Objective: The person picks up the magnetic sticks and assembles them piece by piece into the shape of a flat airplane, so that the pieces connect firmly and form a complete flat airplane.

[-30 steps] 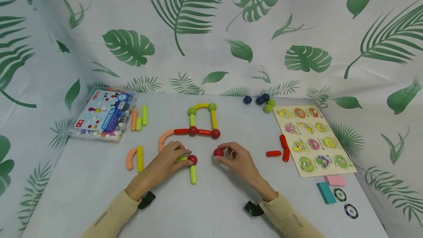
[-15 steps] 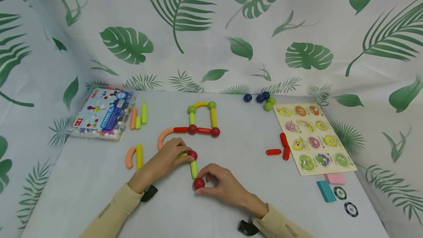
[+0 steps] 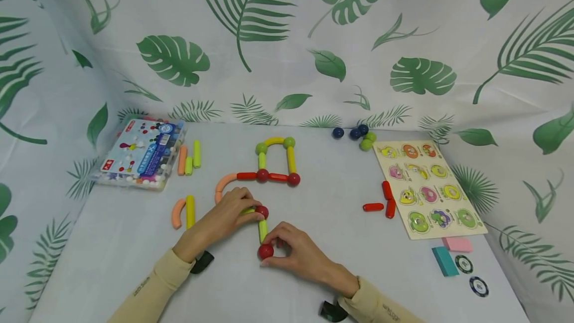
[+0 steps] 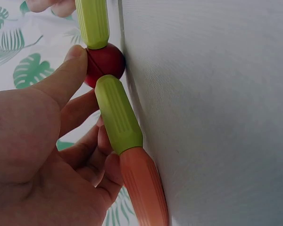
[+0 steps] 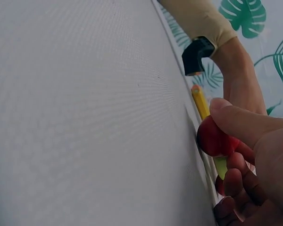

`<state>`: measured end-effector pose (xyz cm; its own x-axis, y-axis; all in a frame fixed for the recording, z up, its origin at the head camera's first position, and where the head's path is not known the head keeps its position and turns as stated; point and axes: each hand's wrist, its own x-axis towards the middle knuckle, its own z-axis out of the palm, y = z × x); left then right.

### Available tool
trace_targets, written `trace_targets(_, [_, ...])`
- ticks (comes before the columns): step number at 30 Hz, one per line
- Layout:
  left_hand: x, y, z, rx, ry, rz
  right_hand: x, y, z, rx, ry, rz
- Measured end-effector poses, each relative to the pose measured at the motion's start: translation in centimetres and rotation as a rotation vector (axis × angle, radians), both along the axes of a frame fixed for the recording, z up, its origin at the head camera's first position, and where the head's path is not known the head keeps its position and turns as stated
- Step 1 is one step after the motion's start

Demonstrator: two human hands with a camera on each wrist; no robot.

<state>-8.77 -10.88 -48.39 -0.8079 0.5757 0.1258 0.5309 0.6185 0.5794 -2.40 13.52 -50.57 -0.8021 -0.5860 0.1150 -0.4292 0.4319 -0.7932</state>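
My right hand (image 3: pixel 298 257) pinches a red ball (image 3: pixel 265 251) at the green stick's (image 3: pixel 262 230) six o'clock end; my left hand (image 3: pixel 221 221) pinches the upper red ball (image 3: pixel 262 212).

table cover (image 3: pixel 341 263): I see matt, finely woven cloth
red ball (image 3: pixel 265 251): glossy, smooth, plastic-looking
green stick (image 4: pixel 118 115): matt plastic, I see fine ribs
puzzle board (image 3: pixel 428 188): looks like wood, printed, far right
backdrop (image 3: pixel 287 39): thin leaf-print sheet

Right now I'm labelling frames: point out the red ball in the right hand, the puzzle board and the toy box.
red ball (image 3: pixel 265 251), head view, middle of its visible face
puzzle board (image 3: pixel 448 231), head view, bare near edge
toy box (image 3: pixel 143 152), head view, printed lid
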Motion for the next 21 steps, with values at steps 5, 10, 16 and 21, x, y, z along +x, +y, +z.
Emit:
trace_targets(5, [-0.1, -0.1, 0.0, 0.001, 0.013, -0.011, -0.3, 0.2, 0.1, -0.046, 0.009, 0.035])
trace_targets(10, [-0.1, -0.3, 0.1, 0.009, 0.009, -0.02, -1.8, 1.5, 0.3, -0.086, 0.031, -0.03])
trace_targets(16, [-0.1, -0.7, 0.2, -0.002, 0.008, -0.008, -6.0, 3.5, 1.1, 0.007, 0.108, -0.351])
trace_targets(21, [-0.2, -0.8, 0.2, 0.004, -0.001, 0.022, -9.4, 3.9, 1.3, 0.108, 0.054, -0.49])
